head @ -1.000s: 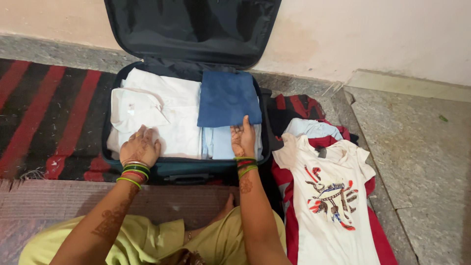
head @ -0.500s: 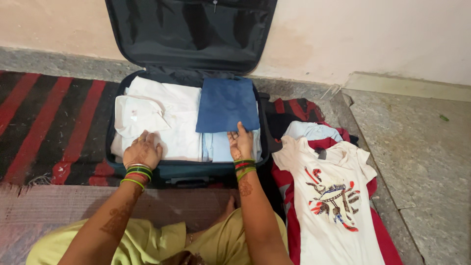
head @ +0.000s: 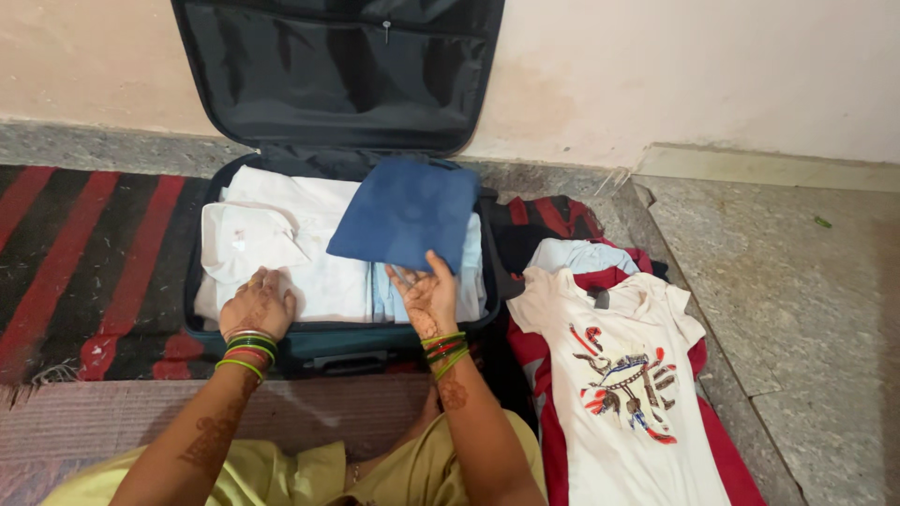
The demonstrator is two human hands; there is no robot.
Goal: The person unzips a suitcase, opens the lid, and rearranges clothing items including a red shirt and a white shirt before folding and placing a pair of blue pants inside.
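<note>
Coloured bangles on both wrists; henna patterns; yellow-green garment.

Floor-level corner of a room, seen from above.

Wall (head: 712, 75): plastered, cream to pale pink, scuffed and stained, running across the top of the frame. Skirting strip (head: 769, 167): pale, at the foot of the wall, upper right. Floor (head: 797, 300): grey speckled stone slabs with visible joints, filling the right side; a narrow grey band of it also shows along the wall at upper left. Rug (head: 84, 253): black with red stripes, frayed at its near edge, left side. Mat (head: 309, 412): dull pinkish-brown, ribbed weave, lower left. Light: soft, even, no hard shadows.
</note>
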